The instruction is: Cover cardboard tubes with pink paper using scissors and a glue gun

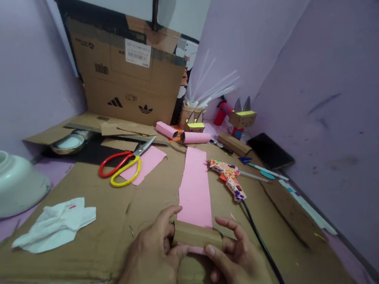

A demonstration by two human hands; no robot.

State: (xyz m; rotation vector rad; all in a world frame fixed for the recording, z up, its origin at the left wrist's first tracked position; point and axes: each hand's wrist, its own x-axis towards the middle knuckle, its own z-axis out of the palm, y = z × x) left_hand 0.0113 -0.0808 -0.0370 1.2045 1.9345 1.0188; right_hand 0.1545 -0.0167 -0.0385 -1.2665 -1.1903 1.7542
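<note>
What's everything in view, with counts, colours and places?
Tube: one, brown, held in front
Strip: one, pink, beyond tube
Glue gun: one, patterned, right of strip
Scissors: one, red and yellow handles, left
Paper: one, pink, under scissors
Rolls: two, pink, behind strip
Eared boxes: two, brown and yellow, back right
Sticks: several, translucent, back
Carton: one, brown, back
Slab: one, black, right
Cloth: one, white, left
Vessel: one, white, far left
Dish: one, white, back left
Cardboard sheet: one, brown, underneath
Left hand, right hand: two, bare, at tube ends
</note>
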